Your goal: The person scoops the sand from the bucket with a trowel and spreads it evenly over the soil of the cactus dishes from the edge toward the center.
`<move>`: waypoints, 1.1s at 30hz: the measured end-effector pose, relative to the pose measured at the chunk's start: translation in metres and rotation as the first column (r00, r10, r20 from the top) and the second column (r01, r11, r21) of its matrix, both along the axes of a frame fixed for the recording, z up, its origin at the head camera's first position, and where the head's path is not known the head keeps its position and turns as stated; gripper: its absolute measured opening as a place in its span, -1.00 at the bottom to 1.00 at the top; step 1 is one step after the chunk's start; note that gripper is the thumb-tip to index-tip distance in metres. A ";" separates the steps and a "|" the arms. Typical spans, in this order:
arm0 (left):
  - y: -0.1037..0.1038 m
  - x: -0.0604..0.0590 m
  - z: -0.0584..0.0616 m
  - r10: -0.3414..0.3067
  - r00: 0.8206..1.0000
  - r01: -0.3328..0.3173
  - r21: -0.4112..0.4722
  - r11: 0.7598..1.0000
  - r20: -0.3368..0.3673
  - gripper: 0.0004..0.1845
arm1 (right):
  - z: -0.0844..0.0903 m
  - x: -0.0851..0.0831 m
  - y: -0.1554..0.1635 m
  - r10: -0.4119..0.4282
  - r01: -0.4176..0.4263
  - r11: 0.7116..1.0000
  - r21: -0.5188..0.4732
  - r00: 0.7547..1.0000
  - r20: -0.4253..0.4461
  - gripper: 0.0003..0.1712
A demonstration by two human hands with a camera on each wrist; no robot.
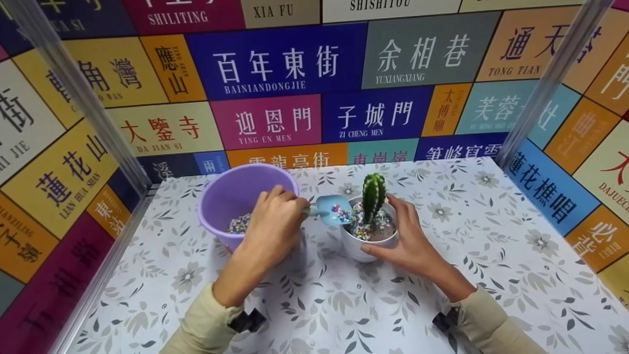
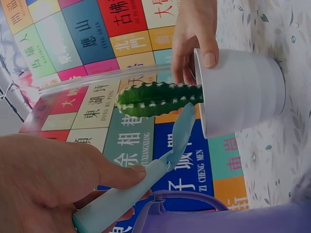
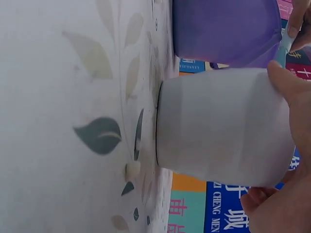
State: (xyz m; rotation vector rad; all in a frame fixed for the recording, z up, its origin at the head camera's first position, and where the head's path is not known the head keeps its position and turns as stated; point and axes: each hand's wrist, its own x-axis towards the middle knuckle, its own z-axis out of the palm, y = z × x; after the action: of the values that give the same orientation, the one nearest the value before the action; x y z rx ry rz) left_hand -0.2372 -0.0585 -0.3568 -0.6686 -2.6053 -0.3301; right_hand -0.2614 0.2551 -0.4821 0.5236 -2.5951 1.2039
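My left hand (image 1: 276,216) (image 2: 58,179) grips the handle of a small light-blue scoop (image 1: 330,209) (image 2: 146,179). Its blade carries coloured pebbles and hangs over the rim of a white pot (image 1: 355,248) (image 2: 243,92) (image 3: 218,126). A green cactus (image 1: 373,195) (image 2: 155,98) stands upright in the pot, with coloured pebbles around its base. My right hand (image 1: 408,241) (image 3: 286,145) wraps round the pot's right side, thumb on the front wall and fingers behind the rim. A purple bucket (image 1: 231,194) (image 2: 214,218) (image 3: 223,29) with pebbles in its bottom stands left of the pot, behind my left hand.
A floral cloth covers the table (image 1: 491,255). Walls of coloured sign panels (image 1: 275,64) close it in at the back and on both sides, with metal posts (image 1: 83,98) at the back corners. One small pebble (image 3: 132,169) lies on the cloth near the pot's base.
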 end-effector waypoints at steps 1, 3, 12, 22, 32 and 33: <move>0.000 0.000 0.000 0.003 1.000 -0.003 -0.002 1.000 -0.001 -0.90 | 0.000 -0.001 0.002 0.027 -0.026 0.999 -0.021 1.000 0.012 0.43; 0.000 -0.001 0.000 0.010 1.000 -0.010 -0.009 1.000 -0.003 -0.91 | 0.001 -0.002 0.006 0.079 -0.076 0.995 -0.061 0.996 0.045 0.38; 0.001 0.000 -0.001 0.021 1.000 -0.021 -0.021 1.000 0.011 -0.89 | 0.002 0.001 0.006 0.062 -0.054 0.994 -0.092 0.994 0.086 0.31; 0.006 0.002 -0.003 0.037 0.987 -0.050 -0.080 0.996 -0.155 -0.88 | 0.003 0.004 -0.005 -0.015 0.018 0.998 -0.054 0.998 0.055 0.31; 0.007 0.001 -0.008 0.044 0.965 -0.069 -0.092 0.993 -0.259 -0.83 | 0.002 0.004 -0.005 -0.023 0.025 0.999 -0.031 0.998 0.050 0.29; 0.006 0.001 -0.008 0.043 0.963 -0.070 -0.090 0.993 -0.267 -0.83 | 0.002 0.004 -0.005 -0.025 0.026 0.999 -0.027 0.998 0.051 0.28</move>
State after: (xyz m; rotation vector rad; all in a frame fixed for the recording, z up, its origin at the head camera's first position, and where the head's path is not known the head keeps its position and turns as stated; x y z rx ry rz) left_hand -0.2365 -0.0520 -0.3650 -0.6234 -2.3902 -0.0861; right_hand -0.2572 0.2505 -0.4798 0.4587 -2.6146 1.2582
